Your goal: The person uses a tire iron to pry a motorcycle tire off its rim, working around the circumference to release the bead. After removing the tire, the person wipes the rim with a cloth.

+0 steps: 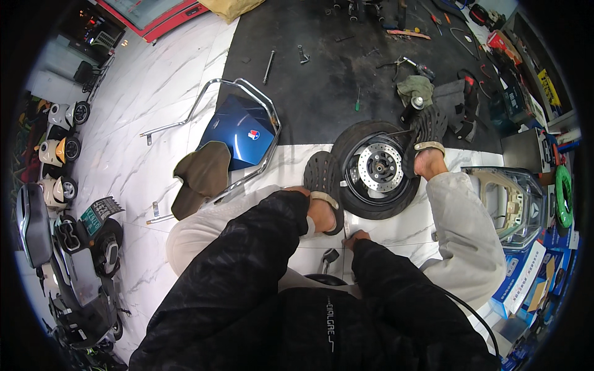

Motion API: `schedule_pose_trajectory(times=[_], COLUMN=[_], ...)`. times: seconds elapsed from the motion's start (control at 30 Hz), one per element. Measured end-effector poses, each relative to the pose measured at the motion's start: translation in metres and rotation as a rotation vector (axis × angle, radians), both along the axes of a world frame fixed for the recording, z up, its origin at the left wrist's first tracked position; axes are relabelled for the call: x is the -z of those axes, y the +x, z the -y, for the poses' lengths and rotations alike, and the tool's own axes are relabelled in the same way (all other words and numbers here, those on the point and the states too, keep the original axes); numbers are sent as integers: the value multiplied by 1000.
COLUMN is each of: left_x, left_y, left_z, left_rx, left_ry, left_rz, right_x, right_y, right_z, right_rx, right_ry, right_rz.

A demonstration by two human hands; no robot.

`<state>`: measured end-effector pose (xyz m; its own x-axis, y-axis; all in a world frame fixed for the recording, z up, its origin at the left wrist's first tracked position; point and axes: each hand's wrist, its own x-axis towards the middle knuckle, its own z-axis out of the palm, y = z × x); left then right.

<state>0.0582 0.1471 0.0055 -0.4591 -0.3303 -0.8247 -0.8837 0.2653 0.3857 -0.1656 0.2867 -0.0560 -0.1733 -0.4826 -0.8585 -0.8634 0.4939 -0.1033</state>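
A scooter wheel (348, 147) with a black tyre and a drilled brake disc (378, 167) lies flat on the white marble floor between my feet. My left foot in a black sandal (322, 176) presses against its left side, and my right foot (428, 141) rests on its far right edge. My right hand (357, 237) is low by the near edge of the tyre, fingers curled around a small thin metal piece (346, 229). My left hand (301, 190) is almost wholly hidden behind my black sleeve, beside my left ankle. A dark tool (330, 256) lies between my legs.
A blue body panel (238, 133), a chrome rack (207, 99) and a brown cover (201, 176) lie to the left. Tools, rags and a spray can (411, 110) litter the black mat (322, 80). A grey scooter panel (510, 198) and boxes (523, 272) sit right; scooters (62, 185) stand far left.
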Motion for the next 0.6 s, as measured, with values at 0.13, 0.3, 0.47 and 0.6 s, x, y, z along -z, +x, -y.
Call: schedule_pose_trajectory(times=[0.13,0.3,0.47,0.6], left_x=[1,-4,12,28], left_y=[3,-3,-2,-9], left_z=[11,14,32,72], left_rx=[10,52,115,252], left_ry=[-43,-96,-163,-277], left_rz=[53,113,183,265], right_x=[31,54,9,-46], right_y=[2,-10,-39,-51], right_z=[-7,-19,-25,-10], right_rx=[-201,-236,-473,-549], right_ry=[-11,182,63,27], right_rz=[-19,317,294,276])
